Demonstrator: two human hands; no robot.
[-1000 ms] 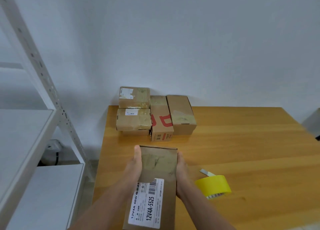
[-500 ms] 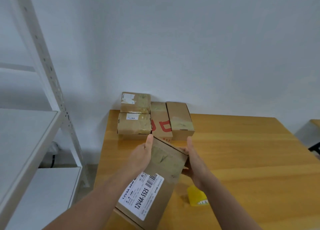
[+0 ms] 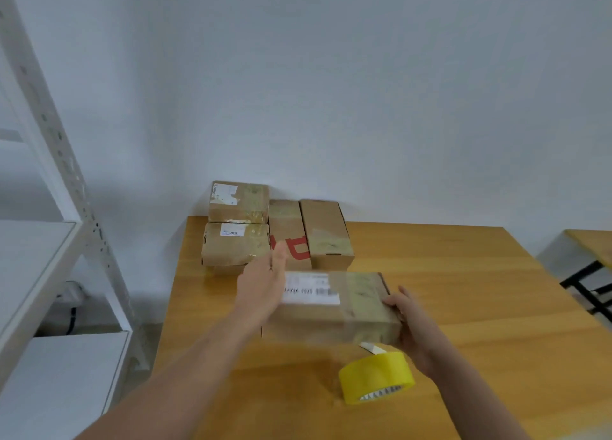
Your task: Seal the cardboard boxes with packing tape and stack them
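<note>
A brown cardboard box (image 3: 334, 307) with a white barcode label and tape across its top lies crosswise just above the wooden table (image 3: 463, 274), blurred by motion. My left hand (image 3: 265, 284) lies flat against its left end with straight fingers. My right hand (image 3: 410, 323) grips its right end, fingers curled over the top edge. A yellow roll of packing tape (image 3: 376, 376) lies on the table just in front of the box, with a loose tape end sticking up. Several taped boxes (image 3: 235, 244) are grouped at the table's back left, two of them stacked.
Behind the held box stand a red-printed box (image 3: 288, 227) and a plain one (image 3: 326, 231), against the white wall. A white metal shelf unit (image 3: 39, 257) stands left of the table. A second table (image 3: 592, 244) shows at the right edge.
The box has swung from lengthwise to crosswise between my hands and moved away from me toward the stacked boxes. The tape roll has stayed on the table.
</note>
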